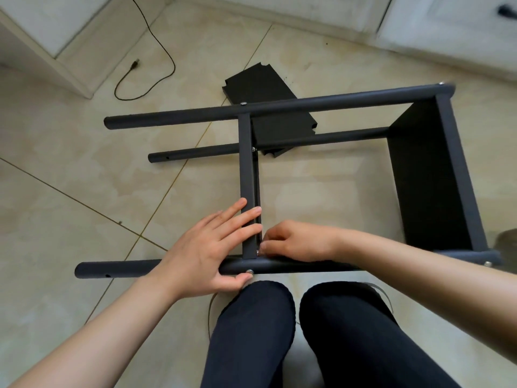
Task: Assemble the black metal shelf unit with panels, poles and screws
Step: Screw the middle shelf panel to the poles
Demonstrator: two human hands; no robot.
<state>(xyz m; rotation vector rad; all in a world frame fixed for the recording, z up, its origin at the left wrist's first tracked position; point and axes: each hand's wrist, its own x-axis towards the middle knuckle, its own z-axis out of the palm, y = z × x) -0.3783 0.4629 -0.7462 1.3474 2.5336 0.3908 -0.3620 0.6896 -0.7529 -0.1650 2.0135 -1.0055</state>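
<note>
The black shelf unit lies on its side on the tiled floor. Its near pole (117, 270) runs across just above my knees, and a far pole (173, 114) lies parallel behind it. A middle panel (247, 175) stands edge-on between them, and an end panel (428, 175) closes the right side. My left hand (207, 250) lies flat over the near pole and the middle panel's lower end, thumb by a screw head (249, 271). My right hand (296, 242), fingers curled, pinches something small at the panel-pole joint; what it pinches is hidden.
A loose black panel (265, 91) lies on the floor behind the frame. A third pole (193, 154) rests low at the back. A black cable (156, 65) with a plug trails at top left. White cabinets line the back. My knees are at bottom centre.
</note>
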